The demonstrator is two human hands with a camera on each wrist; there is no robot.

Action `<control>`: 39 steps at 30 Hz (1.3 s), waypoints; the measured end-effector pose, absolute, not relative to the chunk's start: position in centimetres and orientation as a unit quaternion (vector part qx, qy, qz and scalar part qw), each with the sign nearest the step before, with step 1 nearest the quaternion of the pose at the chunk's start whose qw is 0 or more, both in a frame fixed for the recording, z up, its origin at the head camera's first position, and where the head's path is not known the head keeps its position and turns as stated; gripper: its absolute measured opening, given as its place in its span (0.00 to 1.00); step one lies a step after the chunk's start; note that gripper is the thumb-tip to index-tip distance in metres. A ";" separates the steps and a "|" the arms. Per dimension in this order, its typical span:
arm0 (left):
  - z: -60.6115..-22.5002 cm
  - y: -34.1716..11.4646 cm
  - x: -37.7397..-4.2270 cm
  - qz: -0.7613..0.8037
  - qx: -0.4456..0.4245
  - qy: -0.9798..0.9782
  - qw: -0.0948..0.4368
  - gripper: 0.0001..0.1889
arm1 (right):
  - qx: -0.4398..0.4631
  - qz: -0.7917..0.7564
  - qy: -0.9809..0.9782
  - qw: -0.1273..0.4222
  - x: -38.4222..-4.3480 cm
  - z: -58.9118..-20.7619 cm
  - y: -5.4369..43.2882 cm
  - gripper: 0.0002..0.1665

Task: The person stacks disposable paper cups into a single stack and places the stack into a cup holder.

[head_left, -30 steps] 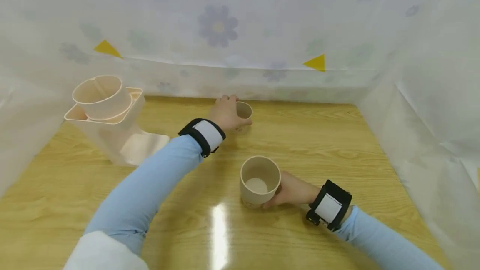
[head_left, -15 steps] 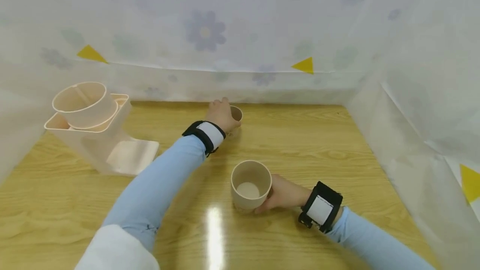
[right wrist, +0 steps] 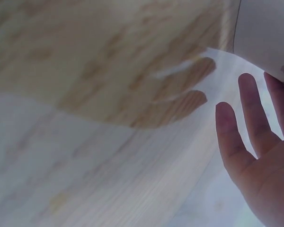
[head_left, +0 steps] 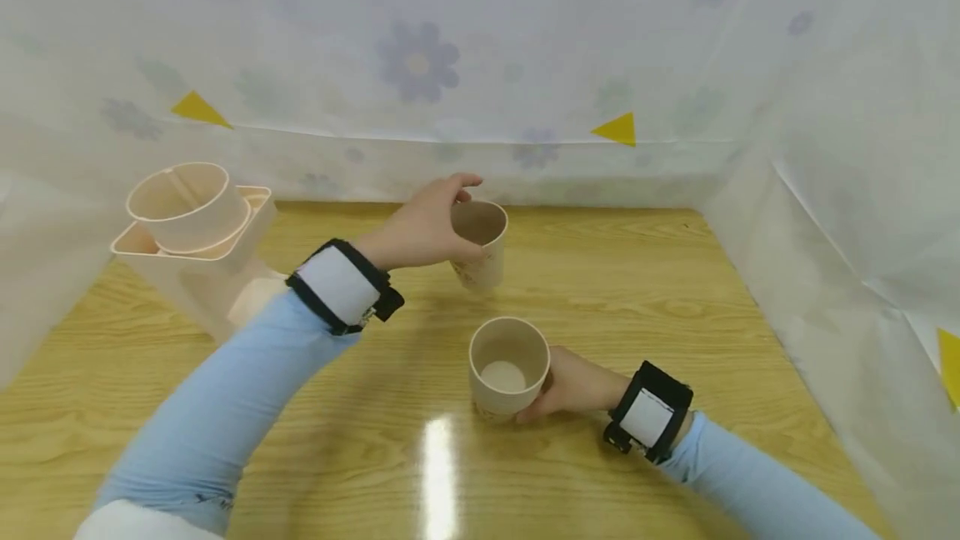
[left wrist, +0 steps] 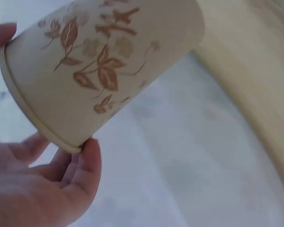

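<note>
My left hand pinches a beige paper cup at its rim, holding it slightly tilted beyond the second cup. The left wrist view shows brown leaves and lettering printed on this paper cup, with thumb and fingertips of the left hand at the rim. Nearer to me a second paper cup stands upright, its mouth up and its inside bare. My right hand grips that cup low on its right side, thumb in front. In the right wrist view the right hand reaches toward the cup wall.
At the left of the wooden table stands a cream plastic holder with a round tube on top and a flat foot partly behind my left arm. White flowered sheeting walls the back and sides, with yellow triangles on it.
My left hand has lifted its cup from the back of the table and brought it nearer to me. The right hand and its cup have stayed in place.
</note>
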State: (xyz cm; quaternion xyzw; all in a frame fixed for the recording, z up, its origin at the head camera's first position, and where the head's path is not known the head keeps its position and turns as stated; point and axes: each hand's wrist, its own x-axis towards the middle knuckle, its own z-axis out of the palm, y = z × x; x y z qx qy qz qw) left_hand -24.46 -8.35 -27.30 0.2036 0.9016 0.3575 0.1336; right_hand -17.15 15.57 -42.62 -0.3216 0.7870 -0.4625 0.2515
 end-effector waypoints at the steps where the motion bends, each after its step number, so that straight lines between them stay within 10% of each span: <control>1: -26.4 -8.5 -23.8 0.373 0.225 0.889 0.145 0.46 | -0.322 -0.464 0.786 0.252 -17.1 -42.6 15.6 0.45; 11: -22.7 -8.2 -18.9 0.375 0.388 0.817 0.205 0.45 | -0.352 -0.460 0.773 0.261 -17.5 -42.7 15.8 0.36; 39: -28.4 -6.4 -16.9 0.313 0.396 0.835 0.218 0.43 | -0.340 -0.477 0.765 0.268 -17.6 -42.8 15.6 0.48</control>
